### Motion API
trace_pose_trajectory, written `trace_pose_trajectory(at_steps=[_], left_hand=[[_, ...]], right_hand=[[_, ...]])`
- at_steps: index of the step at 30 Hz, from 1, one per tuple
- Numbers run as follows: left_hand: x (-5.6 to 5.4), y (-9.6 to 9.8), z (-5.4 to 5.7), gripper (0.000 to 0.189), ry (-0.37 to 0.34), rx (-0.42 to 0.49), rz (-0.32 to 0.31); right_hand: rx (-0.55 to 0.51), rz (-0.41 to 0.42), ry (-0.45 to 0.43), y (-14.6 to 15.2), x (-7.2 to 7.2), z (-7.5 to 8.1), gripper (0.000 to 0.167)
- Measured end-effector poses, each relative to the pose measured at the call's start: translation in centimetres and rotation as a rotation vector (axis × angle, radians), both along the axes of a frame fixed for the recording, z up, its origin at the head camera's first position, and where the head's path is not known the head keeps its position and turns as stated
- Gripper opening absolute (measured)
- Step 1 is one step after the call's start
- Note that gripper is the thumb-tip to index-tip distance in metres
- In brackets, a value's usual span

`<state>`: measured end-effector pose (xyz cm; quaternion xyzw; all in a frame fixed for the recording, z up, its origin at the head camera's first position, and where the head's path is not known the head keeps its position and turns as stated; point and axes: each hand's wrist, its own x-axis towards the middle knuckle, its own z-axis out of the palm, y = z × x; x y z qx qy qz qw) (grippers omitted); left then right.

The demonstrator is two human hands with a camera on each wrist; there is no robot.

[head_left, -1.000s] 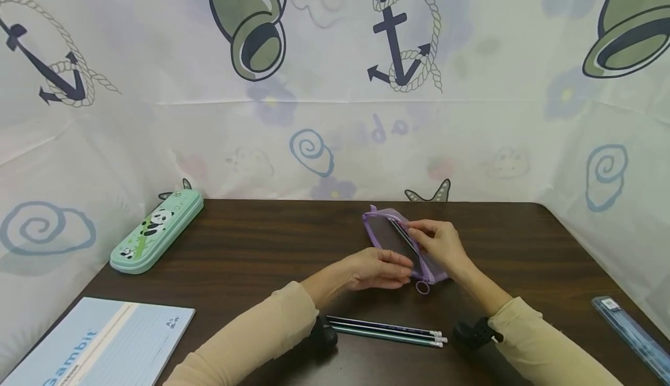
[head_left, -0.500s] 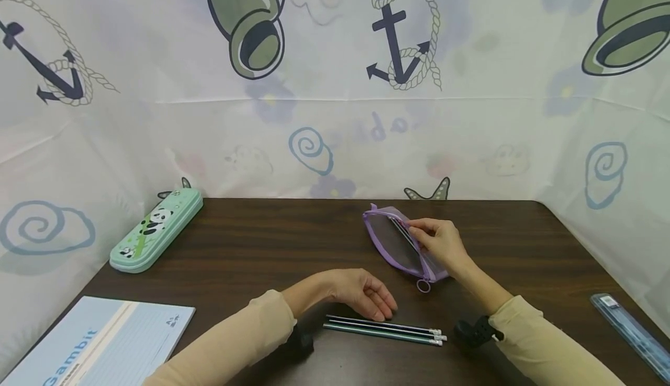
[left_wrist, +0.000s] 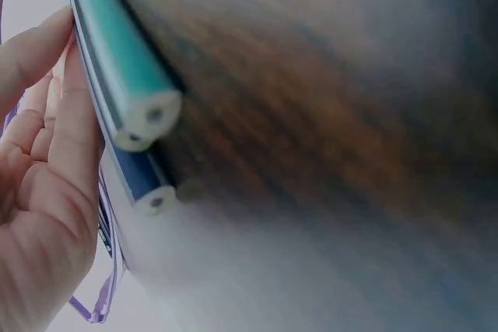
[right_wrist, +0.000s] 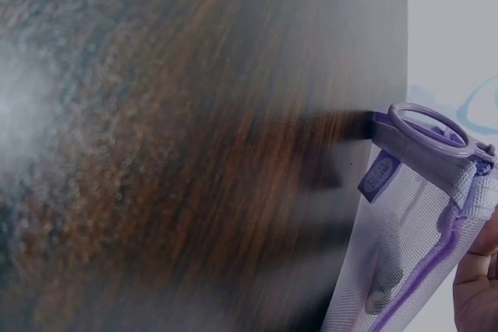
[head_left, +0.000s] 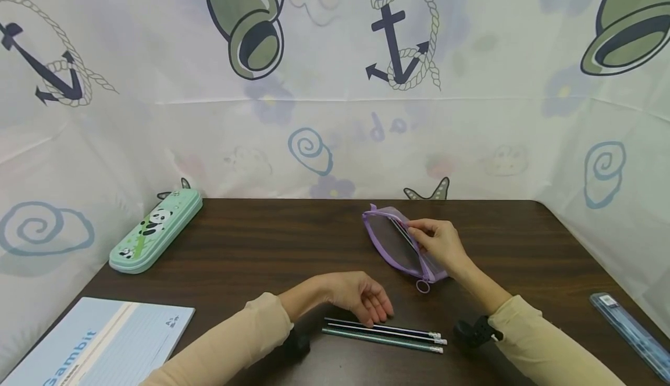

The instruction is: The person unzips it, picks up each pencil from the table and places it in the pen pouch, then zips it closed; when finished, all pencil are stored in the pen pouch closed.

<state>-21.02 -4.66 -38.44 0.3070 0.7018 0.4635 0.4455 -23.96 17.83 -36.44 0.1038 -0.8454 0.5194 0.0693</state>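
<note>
**Left hand (head_left: 361, 297) off the pouch (head_left: 387, 238), now down at the loose pencils (head_left: 398, 335)**

A second ago my left hand was up against the pouch; now it's over the three pencils lying nearer me. The green pencil (left_wrist: 120, 44) has slid a touch my way, so there's a gap between it and the two dark pencils (head_left: 413, 331). My right hand (head_left: 444, 245) has barely budged: thumb and fingertips pinching the right-hand edge of the pouch's mouth. Left one's trickier: thumb and fingers bent down at the dark pencils, but I honestly can't tell if they're pinching one yet.

I'd call this the picking-up step of loading the pouch, since there seem to be slim dark sticks (head_left: 402, 232) in it already. Next move probably wants a proper grip on a pencil, then a lift and an end lined up with that mouth, while the right hand keeps its pinch so the mesh doesn't flop closed.

Looks-wise: see-through mesh, purple trim, sitting at a slant toward the far side of the table (head_left: 251, 235), mouth gaping, zip ring (right_wrist: 424, 141) at the near end. The loose pencils look unsharpened: flat ends with the core showing, white erasers on the other ends.
</note>
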Motion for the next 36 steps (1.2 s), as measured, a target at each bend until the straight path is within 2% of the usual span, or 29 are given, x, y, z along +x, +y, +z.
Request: trace_pose_trajectory(at_steps=[8,13,21,31,36], left_hand=[[0.04,-0.12,0.07,0.027,0.164,-0.022,0.002],[0.05,-0.09,0.18,0.022,0.301,-0.065,-0.011],[0.01,-0.02,0.58,0.018,0.444,-0.124,0.023],[0.42,0.39,0.49,0.023,0.557,-0.166,0.052],[0.39,0.20,0.51,0.019,0.522,-0.152,0.054]], right_hand=[[-0.007,0.010,0.020,0.01,0.19,0.26,0.024],[-0.018,0.003,0.002,0.04,0.35,0.39,0.023],[-0.020,-0.005,0.011,0.17,0.21,0.49,0.022],[-0.014,-0.019,0.009,0.34,0.31,0.57,0.022],[-0.025,-0.016,-0.001,0.27,0.47,0.61,0.022]])
